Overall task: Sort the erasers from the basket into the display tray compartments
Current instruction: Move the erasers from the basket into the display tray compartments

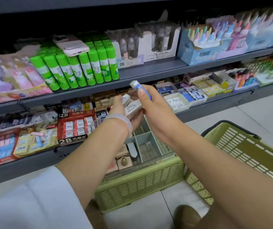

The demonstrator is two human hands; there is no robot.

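My right grip (146, 98) pinches a blue-sleeved eraser (138, 87) upright; my left grip (126, 111) clasps several white erasers (130, 105) just beside it, both above the grey divided tray (146, 142) sitting on a green basket (140, 182) below the shelf

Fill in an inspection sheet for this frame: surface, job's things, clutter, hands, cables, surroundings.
Surface: pale tiled floor in front of grey shop shelves.
Job's things: grey display tray with dividers, sitting on a green crate; green basket to its right; white erasers in the left hand; blue-and-white eraser in the right hand.
Clutter: phone lying on green glue sticks; red 2B eraser box.
Hands: left hand holds several erasers; right hand pinches one eraser, raised above the tray.
Cables: nothing seen.
Surroundings: shelves stocked with stationery; a brown shoe at the bottom.
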